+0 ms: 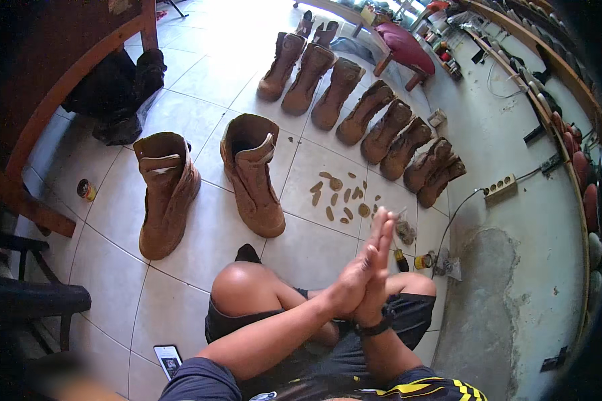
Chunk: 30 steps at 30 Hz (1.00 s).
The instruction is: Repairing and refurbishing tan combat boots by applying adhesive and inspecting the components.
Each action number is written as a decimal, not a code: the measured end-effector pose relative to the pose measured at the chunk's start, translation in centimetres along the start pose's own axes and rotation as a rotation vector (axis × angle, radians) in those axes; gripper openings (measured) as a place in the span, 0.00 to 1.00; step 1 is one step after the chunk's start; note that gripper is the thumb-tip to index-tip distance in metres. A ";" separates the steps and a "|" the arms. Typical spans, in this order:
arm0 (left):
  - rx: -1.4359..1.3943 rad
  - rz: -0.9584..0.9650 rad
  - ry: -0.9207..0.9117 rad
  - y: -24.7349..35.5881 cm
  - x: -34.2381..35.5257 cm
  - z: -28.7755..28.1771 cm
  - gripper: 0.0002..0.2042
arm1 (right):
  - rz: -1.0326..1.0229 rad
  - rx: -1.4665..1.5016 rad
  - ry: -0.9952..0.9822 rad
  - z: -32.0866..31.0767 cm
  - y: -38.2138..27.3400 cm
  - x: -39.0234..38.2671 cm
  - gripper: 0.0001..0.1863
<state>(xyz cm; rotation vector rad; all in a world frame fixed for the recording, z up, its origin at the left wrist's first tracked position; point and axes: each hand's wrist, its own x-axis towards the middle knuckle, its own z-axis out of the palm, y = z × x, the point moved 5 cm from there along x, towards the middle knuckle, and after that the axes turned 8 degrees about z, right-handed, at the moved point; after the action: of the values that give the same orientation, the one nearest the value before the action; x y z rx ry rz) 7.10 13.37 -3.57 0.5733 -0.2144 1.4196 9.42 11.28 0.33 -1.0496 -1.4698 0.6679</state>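
Observation:
Over my lap, my left hand (350, 286) and my right hand (377, 289) are pressed palm to palm, fingers stretched out and pointing up and away. Nothing shows between them. Just beyond, several small brown oval and round pieces (347, 195) lie scattered on the tiles. Two brown lace-less boots stand upright to the left: one boot (162, 207) farther left, the other boot (253, 180) nearer the middle. Behind the pieces, a slanting row of similar brown boots (338, 93) reaches toward the right wall. A dark band circles my right wrist.
By my right knee are a small clear bag (405, 232), a screwdriver-like handle (400, 260) and a small yellow can (423, 261). A phone (168, 361) lies at lower left. Another small can (85, 189) stands left. A power strip (500, 189) trails a cable along the right wall.

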 end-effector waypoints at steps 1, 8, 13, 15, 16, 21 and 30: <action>-0.674 0.045 0.149 0.4 0.3 -0.3 0.37 | -0.068 -0.031 -0.016 0.8 -0.8 -0.2 0.33; 0.374 -0.048 -0.042 2.5 0.3 -0.3 0.33 | 0.376 0.099 -0.071 -0.3 2.9 1.4 0.47; 0.553 -0.053 -0.245 1.0 0.0 2.4 0.40 | 0.228 -0.051 0.024 -5.0 1.7 9.2 0.54; 0.322 -0.019 -0.093 -3.2 -2.9 -3.0 0.39 | 0.153 -0.192 -0.144 -2.0 1.2 6.9 0.54; 0.059 0.001 0.033 -5.3 -3.4 -4.6 0.38 | 0.144 -0.207 -0.138 -1.9 -0.1 7.6 0.54; 0.343 -0.044 -0.035 3.2 0.1 -1.3 0.36 | 0.438 -0.007 0.006 3.5 -1.0 0.1 0.46; 0.454 -0.099 -0.222 1.2 -0.5 1.3 0.32 | 0.217 -0.128 0.089 -5.5 1.6 6.0 0.51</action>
<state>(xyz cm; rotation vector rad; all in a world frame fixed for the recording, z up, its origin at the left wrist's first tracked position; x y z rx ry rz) 6.11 12.35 -2.36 1.1026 -0.0349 1.3117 15.45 16.43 2.76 -1.3348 -1.3473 0.6763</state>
